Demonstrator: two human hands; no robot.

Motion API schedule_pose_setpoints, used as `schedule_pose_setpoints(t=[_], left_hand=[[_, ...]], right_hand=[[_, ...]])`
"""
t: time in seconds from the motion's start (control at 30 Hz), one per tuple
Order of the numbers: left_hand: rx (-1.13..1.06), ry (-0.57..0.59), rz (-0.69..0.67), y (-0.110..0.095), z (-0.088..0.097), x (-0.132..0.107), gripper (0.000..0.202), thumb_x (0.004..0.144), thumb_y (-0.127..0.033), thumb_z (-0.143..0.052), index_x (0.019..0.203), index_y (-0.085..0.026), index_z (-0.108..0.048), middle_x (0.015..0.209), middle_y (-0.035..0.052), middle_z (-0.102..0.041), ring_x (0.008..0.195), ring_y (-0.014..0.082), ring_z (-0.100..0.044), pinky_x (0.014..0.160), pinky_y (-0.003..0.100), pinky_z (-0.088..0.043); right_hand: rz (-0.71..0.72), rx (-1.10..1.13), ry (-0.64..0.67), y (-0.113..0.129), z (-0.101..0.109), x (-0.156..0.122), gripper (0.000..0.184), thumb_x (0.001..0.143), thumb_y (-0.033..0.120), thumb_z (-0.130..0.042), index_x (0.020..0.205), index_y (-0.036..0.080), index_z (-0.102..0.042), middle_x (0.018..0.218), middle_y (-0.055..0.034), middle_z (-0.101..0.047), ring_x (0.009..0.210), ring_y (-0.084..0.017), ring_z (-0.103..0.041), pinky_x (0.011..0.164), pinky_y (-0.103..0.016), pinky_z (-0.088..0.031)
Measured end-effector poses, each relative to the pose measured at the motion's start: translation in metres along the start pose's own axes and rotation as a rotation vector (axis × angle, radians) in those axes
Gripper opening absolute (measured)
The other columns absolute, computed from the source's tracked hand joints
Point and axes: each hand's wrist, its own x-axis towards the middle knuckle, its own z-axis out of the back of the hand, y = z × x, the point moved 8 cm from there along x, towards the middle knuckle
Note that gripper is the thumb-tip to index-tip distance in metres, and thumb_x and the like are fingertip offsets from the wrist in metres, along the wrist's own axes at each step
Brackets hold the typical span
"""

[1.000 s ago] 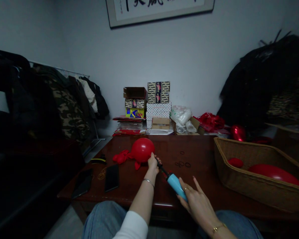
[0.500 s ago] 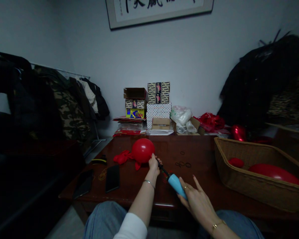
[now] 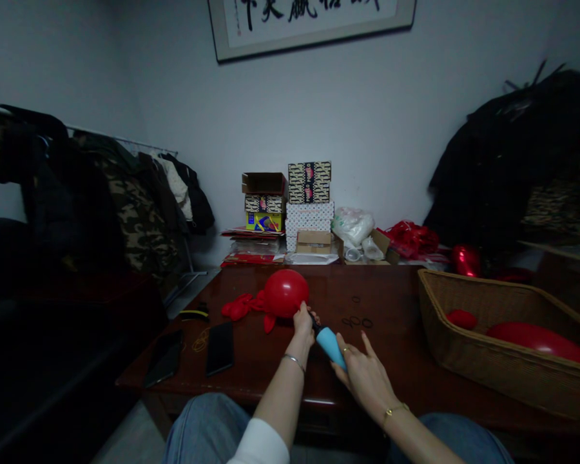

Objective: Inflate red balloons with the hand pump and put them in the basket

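My left hand is closed round the neck of a round red balloon, where it meets the black front end of a light blue hand balloon pump. My fingers cover the joint between them. At the pump's near end, my right hand grips the blue body, with some fingers stretched out along it. The balloon is partly inflated and rests close over the table. Just left of it lie limp red balloons.
A dark wooden table carries black rings, a black phone, a dark tablet-like slab and yellow rubber bands. On the right, a wicker basket holds red balloons. Stacked boxes stand behind.
My right hand has pushed the pump's blue body forward and left, so less of the black shaft shows. The balloon looks slightly larger and sits a little further right.
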Motion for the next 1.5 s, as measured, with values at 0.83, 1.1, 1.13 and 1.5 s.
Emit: schedule_pose_setpoints(t=[0.83,1.1,1.13,1.5], left_hand=[[-0.037,0.0,0.019,-0.008,-0.002,-0.003,0.026,0.086,-0.034,-0.045,0.066,-0.018,-0.041,0.045,-0.0052,-0.039,0.034,0.0069,-0.038,0.038,0.018,-0.028],[-0.02,0.031,0.042,0.006,-0.007,-0.005,0.026,0.086,-0.035,-0.046,0.067,-0.018,-0.042,0.045,-0.0045,-0.041,0.035,0.0075,-0.039,0.04,0.02,-0.032],[-0.015,0.03,0.045,0.006,-0.006,-0.004,0.026,0.086,-0.035,-0.046,0.067,-0.018,-0.043,0.046,-0.0043,-0.042,0.036,0.0077,-0.04,0.041,0.02,-0.033],[-0.01,0.033,0.065,0.014,-0.003,-0.004,0.028,0.085,-0.039,-0.047,0.066,-0.018,-0.041,0.043,-0.0055,-0.039,0.034,0.0072,-0.038,0.039,0.019,-0.029]], right_hand=[[0.003,0.024,0.001,-0.019,0.011,-0.036,0.047,0.084,0.023,-0.046,0.129,0.011,-0.043,0.103,-0.0088,-0.067,0.086,-0.016,-0.065,0.112,-0.043,-0.013],[-0.025,-0.057,0.051,-0.008,0.001,0.0,0.046,0.083,0.024,-0.047,0.127,0.009,-0.046,0.091,-0.0077,-0.069,0.081,-0.016,-0.065,0.111,-0.041,-0.015],[-0.025,-0.061,0.053,-0.007,0.0,0.002,0.045,0.083,0.025,-0.047,0.126,0.01,-0.047,0.09,-0.0071,-0.069,0.081,-0.015,-0.065,0.11,-0.041,-0.015],[-0.014,-0.044,0.017,-0.008,-0.006,-0.01,0.045,0.084,0.025,-0.046,0.127,0.011,-0.045,0.094,-0.008,-0.068,0.081,-0.016,-0.065,0.11,-0.042,-0.016]])
